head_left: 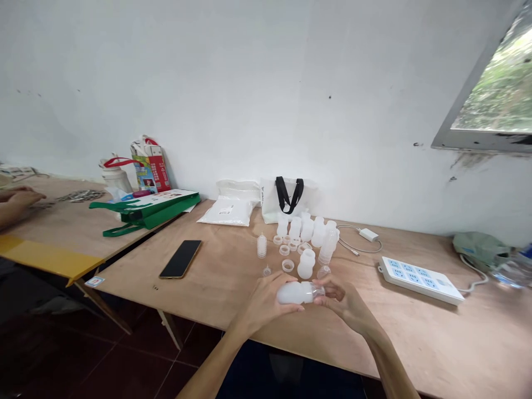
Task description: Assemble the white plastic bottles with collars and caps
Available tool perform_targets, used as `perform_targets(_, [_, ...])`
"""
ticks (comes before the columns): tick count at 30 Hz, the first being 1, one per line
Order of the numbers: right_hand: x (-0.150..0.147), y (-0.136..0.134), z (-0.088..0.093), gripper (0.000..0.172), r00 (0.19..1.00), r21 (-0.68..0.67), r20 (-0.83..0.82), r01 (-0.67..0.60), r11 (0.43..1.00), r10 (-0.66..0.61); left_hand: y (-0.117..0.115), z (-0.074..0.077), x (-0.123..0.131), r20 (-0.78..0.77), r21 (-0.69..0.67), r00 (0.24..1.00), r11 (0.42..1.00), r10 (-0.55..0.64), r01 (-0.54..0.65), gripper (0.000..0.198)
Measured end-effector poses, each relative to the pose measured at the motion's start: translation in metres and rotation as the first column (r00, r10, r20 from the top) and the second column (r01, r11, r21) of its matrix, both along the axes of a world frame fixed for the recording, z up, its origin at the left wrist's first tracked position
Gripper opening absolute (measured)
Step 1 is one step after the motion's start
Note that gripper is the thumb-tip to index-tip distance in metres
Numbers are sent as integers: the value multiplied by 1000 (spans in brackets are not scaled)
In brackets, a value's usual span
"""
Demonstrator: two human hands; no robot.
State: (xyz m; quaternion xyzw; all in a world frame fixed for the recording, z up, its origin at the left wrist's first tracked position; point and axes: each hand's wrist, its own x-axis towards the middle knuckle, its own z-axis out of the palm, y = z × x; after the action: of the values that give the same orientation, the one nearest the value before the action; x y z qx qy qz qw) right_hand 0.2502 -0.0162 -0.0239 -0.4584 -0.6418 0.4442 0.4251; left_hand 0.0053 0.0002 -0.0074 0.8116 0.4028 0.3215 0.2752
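Note:
My left hand (pixel 268 299) is wrapped round the body of a frosted white plastic bottle (pixel 290 292), held sideways above the table's front part. At its right end, the fingers of my right hand (pixel 343 302) grip a clear cap (pixel 317 291), which sits against the bottle's neck. Just beyond stands another frosted bottle (pixel 306 264), upright. Several similar bottles (pixel 295 227) are grouped behind it, with a taller capped one (pixel 328 244) at their right. White rings (pixel 284 250) lie among them. To the left is a stack of small clear pieces (pixel 261 246).
A black phone (pixel 180 259) lies at the left and a white power strip (pixel 420 280) at the right. Behind are white plastic packets (pixel 229 210), a white bag (pixel 270 205) and a charger cable (pixel 349 244). On the neighbouring table are a green bag (pixel 153 213) and another person's hands (pixel 19 202).

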Motion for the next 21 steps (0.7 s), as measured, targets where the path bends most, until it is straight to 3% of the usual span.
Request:
perform_targets(4, [-12, -3, -1, 45, 990, 25, -139, -23, 999, 26, -6, -4, 12, 144, -144, 990, 990, 10, 11, 46])
perform_targets(8, [-34, -7, -2, 46, 981, 37, -192, 27, 999, -19, -14, -13, 33, 315, -281, 947, 948, -55, 148, 47])
perform_targets(11, [-36, -8, -2, 49, 990, -16, -142, -12, 1000, 10, -16, -16, 35, 312, -300, 944, 931, -111, 209, 54])
perform_targets(13, [-24, -5, -1, 49, 997, -48, -74, -5, 999, 1, -15, -15, 29, 219, -327, 967, 923, -134, 202, 63])
perform_targets(16, [11, 2, 1, 42, 985, 1, 94, 142, 990, -142, -10, -18, 16, 56, -379, 989, 914, -135, 146, 75])
perform_targets(18, [39, 9, 2, 40, 925, 66, 219, 302, 951, -309, -5, -24, 10, -5, -395, 985, 906, -171, 155, 61])
perform_targets(21, [78, 16, -3, 49, 741, 152, 393, 532, 833, -545, 5, -37, 8, -48, -339, 964, 913, -260, 229, 30])
